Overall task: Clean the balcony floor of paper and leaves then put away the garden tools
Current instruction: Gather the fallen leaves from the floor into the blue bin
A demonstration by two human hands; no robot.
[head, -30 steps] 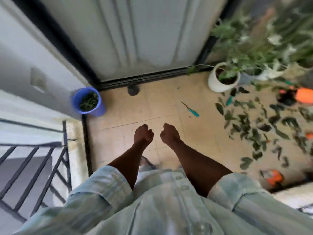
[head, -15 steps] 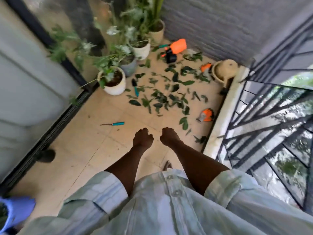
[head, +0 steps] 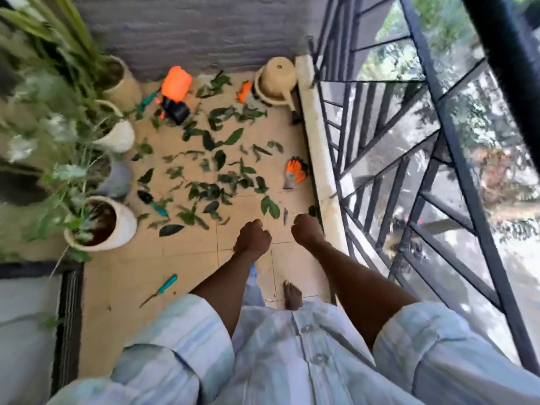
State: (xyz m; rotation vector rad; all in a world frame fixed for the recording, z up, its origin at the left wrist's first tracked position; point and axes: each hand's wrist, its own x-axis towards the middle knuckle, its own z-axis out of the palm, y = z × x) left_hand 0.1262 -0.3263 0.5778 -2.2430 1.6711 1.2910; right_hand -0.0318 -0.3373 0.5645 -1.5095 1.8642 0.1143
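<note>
Right now both forearms reach forward and down from rolled-up pale striped sleeves, side by side over the balcony floor (head: pixel 187 267), with the wrists roughly level. The left hand (head: pixel 253 237) is balled into a loose fist, knuckles up, gripping nothing. The right hand (head: pixel 307 229) is likewise curled closed and empty, held just beside the pale curb (head: pixel 317 147) that runs under the black railing (head: pixel 455 159). The two fists sit near each other without touching. A bare foot (head: pixel 292 295) shows on the tiles between the forearms. Taking the railing as landmark: green leaves (head: pixel 216 182) lie scattered over the tiles on its inner side, beyond the fists, reaching toward the grey end wall. An orange glove (head: pixel 295 171) lies just beside the curb below the railing, and a second orange glove (head: pixel 244 92) rests farther along, next to an overturned beige pot (head: pixel 279 74) in the corner where railing meets wall. An orange sprayer (head: pixel 176 86) lies well away from the railing, near the wall. A teal-handled tool (head: pixel 163 287) lies alone on the tiles, far from the railing on the left hand's side. Potted plants (head: pixel 99 223) line the side opposite the railing, blurred.
</note>
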